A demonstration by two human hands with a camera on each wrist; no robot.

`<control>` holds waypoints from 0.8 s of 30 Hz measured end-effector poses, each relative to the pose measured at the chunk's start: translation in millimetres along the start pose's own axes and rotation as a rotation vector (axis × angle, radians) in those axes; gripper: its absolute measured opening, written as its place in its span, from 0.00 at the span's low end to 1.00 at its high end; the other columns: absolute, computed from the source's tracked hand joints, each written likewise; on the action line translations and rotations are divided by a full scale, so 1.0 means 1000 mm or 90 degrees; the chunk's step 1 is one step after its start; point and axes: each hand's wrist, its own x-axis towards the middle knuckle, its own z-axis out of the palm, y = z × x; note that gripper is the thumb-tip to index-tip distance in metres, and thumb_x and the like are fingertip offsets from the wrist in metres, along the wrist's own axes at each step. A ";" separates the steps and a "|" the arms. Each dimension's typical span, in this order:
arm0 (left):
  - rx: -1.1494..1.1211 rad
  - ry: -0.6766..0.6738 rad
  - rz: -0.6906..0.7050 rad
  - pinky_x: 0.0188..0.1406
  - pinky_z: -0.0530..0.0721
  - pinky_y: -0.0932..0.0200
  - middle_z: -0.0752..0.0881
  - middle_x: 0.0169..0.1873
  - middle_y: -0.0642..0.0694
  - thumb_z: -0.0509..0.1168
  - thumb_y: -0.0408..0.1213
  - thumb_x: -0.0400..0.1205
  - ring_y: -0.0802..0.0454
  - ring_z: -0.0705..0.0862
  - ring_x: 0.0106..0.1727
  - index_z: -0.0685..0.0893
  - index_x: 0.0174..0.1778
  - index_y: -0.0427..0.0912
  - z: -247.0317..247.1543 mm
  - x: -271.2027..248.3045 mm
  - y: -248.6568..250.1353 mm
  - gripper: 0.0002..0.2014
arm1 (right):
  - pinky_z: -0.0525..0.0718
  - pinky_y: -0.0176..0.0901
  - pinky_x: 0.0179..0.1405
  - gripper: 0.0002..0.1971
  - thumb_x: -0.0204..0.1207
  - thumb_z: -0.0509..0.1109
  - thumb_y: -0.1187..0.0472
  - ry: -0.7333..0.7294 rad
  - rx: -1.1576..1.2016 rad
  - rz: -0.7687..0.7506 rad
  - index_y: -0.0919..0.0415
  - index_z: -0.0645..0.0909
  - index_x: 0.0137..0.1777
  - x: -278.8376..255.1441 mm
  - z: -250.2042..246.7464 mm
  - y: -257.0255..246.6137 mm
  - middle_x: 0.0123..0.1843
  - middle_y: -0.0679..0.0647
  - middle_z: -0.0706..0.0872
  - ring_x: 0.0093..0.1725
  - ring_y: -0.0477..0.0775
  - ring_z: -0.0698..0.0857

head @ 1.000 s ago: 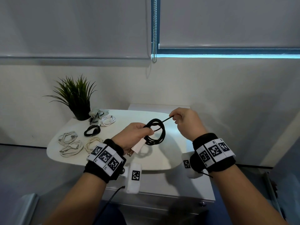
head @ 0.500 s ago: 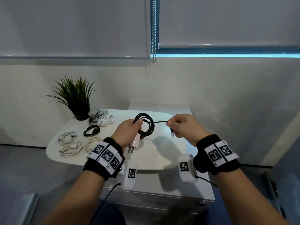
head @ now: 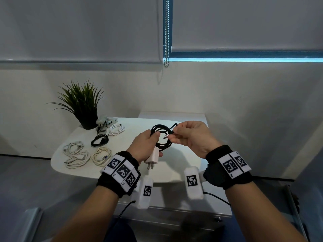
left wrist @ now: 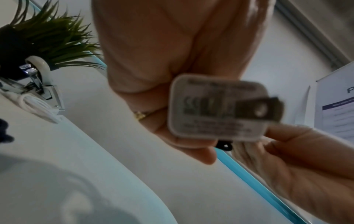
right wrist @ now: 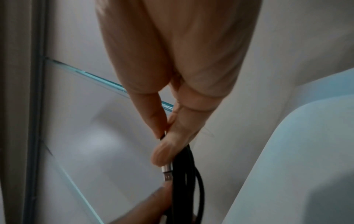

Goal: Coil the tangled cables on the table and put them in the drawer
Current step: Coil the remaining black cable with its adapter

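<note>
Above the white table (head: 122,172) my left hand (head: 146,144) grips a coiled black cable (head: 161,137) together with its white plug adapter (head: 153,157), prongs pointing down. The adapter's label face (left wrist: 216,107) fills the left wrist view. My right hand (head: 189,137) pinches the cable's free end just behind the silver connector (head: 166,136), right against the coil. In the right wrist view thumb and forefinger pinch the cable above the connector (right wrist: 167,172), and the black loops (right wrist: 188,189) hang beside it.
On the table's left lie coiled cables: white ones (head: 74,147), a cream one (head: 101,155), a black one (head: 99,140) and a white one (head: 116,129). A potted plant (head: 83,105) stands at the back left. A white cabinet (head: 174,215) sits under the table's near edge.
My right hand has brought the cable's free end in from the right to the coil. The left hand has kept its grip on coil and adapter, shifting a little.
</note>
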 end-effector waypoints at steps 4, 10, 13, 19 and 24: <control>-0.031 -0.004 0.014 0.27 0.80 0.59 0.81 0.39 0.45 0.56 0.44 0.86 0.44 0.87 0.27 0.75 0.56 0.34 0.003 -0.005 0.005 0.15 | 0.77 0.38 0.29 0.10 0.70 0.74 0.72 0.070 -0.240 -0.093 0.61 0.79 0.31 0.002 0.006 0.007 0.28 0.53 0.82 0.28 0.49 0.81; -0.101 -0.050 0.042 0.21 0.79 0.63 0.82 0.40 0.42 0.56 0.44 0.86 0.46 0.86 0.26 0.76 0.48 0.43 0.005 -0.011 0.014 0.09 | 0.77 0.51 0.34 0.15 0.60 0.74 0.66 0.119 -0.339 -0.143 0.51 0.72 0.23 0.002 0.015 0.015 0.30 0.56 0.81 0.30 0.54 0.79; -0.132 -0.063 0.061 0.20 0.78 0.65 0.84 0.38 0.43 0.55 0.43 0.86 0.48 0.86 0.25 0.76 0.46 0.45 0.007 -0.014 0.019 0.09 | 0.84 0.57 0.42 0.14 0.60 0.73 0.67 0.119 -0.276 -0.131 0.51 0.71 0.26 -0.001 0.019 0.013 0.34 0.61 0.83 0.41 0.64 0.88; -0.192 -0.026 0.063 0.16 0.75 0.66 0.84 0.31 0.42 0.54 0.43 0.87 0.51 0.84 0.22 0.70 0.41 0.42 -0.001 -0.011 0.021 0.11 | 0.71 0.39 0.32 0.08 0.81 0.62 0.65 0.018 -0.114 -0.041 0.57 0.70 0.40 0.001 0.009 0.012 0.34 0.56 0.82 0.30 0.51 0.81; -0.204 -0.027 0.066 0.16 0.73 0.67 0.84 0.29 0.42 0.54 0.44 0.87 0.52 0.84 0.21 0.70 0.40 0.43 -0.006 -0.009 0.026 0.11 | 0.76 0.38 0.35 0.10 0.78 0.62 0.76 -0.048 -0.062 -0.060 0.60 0.75 0.46 0.000 0.005 0.015 0.33 0.51 0.86 0.32 0.48 0.84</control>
